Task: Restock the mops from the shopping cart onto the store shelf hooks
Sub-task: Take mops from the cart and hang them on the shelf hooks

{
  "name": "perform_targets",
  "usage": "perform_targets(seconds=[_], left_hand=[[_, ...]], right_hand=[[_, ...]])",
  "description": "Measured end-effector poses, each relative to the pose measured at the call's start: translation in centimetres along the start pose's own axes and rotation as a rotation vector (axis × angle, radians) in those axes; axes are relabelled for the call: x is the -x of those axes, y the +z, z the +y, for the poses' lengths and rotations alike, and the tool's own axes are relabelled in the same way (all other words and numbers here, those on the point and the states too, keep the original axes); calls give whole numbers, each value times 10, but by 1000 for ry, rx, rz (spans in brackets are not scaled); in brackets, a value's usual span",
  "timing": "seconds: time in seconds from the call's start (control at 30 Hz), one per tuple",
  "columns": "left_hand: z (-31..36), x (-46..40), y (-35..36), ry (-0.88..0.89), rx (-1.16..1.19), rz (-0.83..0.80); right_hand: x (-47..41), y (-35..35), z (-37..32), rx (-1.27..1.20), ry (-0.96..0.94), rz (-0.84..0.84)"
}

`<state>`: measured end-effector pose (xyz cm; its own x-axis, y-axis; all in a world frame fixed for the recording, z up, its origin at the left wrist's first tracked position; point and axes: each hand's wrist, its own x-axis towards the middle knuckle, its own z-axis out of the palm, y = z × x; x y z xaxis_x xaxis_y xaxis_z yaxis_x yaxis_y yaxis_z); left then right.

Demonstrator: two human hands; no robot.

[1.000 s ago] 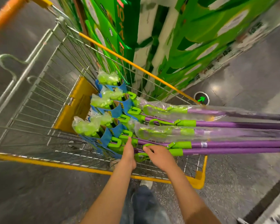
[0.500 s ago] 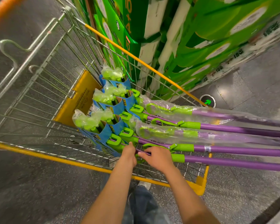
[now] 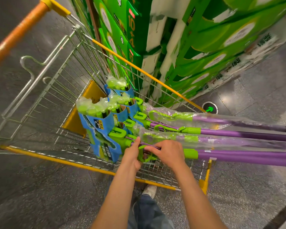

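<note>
hands meet over the nearest mop (image 3: 238, 157) in the shopping cart (image 3: 40, 103). left hand (image 3: 131, 153) has its fingers curled round the green neck just behind the blue-sleeved head. right hand (image 3: 168, 152) pinches the green lever loop (image 3: 143, 158) on the handle. four more mops (image 3: 229, 131) lie beside it, purple poles jutting out past the cart's rim.
</note>
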<state>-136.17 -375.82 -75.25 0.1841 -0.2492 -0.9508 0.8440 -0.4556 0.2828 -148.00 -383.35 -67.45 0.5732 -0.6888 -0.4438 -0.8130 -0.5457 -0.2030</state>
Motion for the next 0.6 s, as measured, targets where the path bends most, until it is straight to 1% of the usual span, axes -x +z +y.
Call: perform_targets(seconds=[0.27, 0.43, 0.53, 0.6], left_hand=[[16, 70, 16, 86, 41, -104], [20, 111, 27, 217, -8, -55], [22, 141, 34, 307, -42, -75], [24, 159, 39, 354, -56, -97]], right_hand=[[28, -53, -7, 3, -2, 232], [52, -81, -8, -62, 6, 356], [69, -102, -8, -91, 5, 439], [80, -115, -7, -100, 8, 454]])
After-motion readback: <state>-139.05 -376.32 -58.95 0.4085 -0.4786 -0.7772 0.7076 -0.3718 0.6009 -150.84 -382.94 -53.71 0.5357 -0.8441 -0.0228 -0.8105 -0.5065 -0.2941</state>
